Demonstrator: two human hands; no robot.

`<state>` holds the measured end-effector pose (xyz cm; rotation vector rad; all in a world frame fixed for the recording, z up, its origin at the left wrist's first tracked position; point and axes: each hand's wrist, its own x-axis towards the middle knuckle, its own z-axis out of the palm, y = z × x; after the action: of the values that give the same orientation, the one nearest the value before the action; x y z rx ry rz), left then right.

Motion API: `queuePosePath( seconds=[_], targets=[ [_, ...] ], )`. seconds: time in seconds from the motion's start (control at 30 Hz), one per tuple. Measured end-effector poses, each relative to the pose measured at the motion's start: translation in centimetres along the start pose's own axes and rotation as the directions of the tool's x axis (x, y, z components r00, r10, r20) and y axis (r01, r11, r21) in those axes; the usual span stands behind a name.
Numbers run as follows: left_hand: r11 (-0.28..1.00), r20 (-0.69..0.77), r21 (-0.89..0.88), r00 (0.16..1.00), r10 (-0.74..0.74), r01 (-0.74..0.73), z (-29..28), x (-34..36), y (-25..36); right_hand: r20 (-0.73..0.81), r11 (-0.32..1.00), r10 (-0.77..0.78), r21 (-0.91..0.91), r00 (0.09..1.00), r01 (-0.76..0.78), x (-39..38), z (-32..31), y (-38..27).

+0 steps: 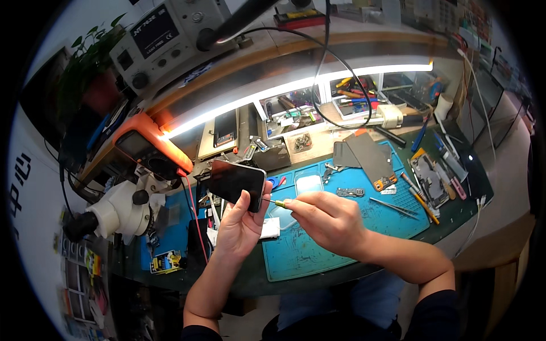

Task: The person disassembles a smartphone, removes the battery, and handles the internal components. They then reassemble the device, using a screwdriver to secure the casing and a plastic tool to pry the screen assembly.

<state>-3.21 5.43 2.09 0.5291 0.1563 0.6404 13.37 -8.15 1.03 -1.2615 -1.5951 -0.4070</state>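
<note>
A smartphone (pixel 234 183) with a dark screen and a pale metal frame is tilted up above the bench. My left hand (pixel 242 224) grips it by its lower end, thumb on the screen side. In my right hand (pixel 330 219) is a small screwdriver (pixel 280 203) with a green handle, pinched between thumb and fingers. Its thin shaft points left at the phone's bottom edge; whether the tip touches a screw there is too small to tell. A blue work mat (pixel 307 258) lies beneath both hands.
An orange multimeter (pixel 151 146) and a white microscope (pixel 116 210) stand on the left. Phone parts (pixel 369 162), tweezers (pixel 393 208) and several hand tools (pixel 449 162) lie on the right. Behind are a lit shelf with bins and a grey soldering station (pixel 165 42). A black cable (pixel 341 59) loops down.
</note>
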Motion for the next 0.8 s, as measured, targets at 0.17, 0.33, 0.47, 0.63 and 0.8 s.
queuePosePath(
  seconds=[0.17,0.33,0.47,0.63,0.8],
  targets=[
    [0.994,-0.007,-0.080,0.997,-0.073,0.073,-1.1,0.1,0.0,-0.057,0.997,0.009,-0.075,0.998,-0.013,0.0,0.3,0.6],
    [0.993,-0.029,-0.101,0.998,-0.062,0.059,-0.5,0.3,0.0,-0.044,0.998,0.011,-0.061,0.999,-0.014,0.0,0.0,1.0],
    [0.992,-0.046,-0.103,0.996,-0.071,0.066,-0.5,0.2,0.0,-0.061,0.999,0.030,-0.040,0.998,-0.033,-0.1,0.1,1.0],
    [0.991,-0.019,-0.108,0.997,-0.079,0.076,-1.0,0.1,-0.1,-0.042,0.999,0.007,-0.047,0.999,-0.009,0.0,0.1,1.3],
    [0.992,-0.044,-0.099,0.996,-0.081,0.076,-1.0,0.2,-0.2,-0.008,0.999,0.020,-0.037,1.000,-0.020,0.1,-0.2,1.2]
  ],
)
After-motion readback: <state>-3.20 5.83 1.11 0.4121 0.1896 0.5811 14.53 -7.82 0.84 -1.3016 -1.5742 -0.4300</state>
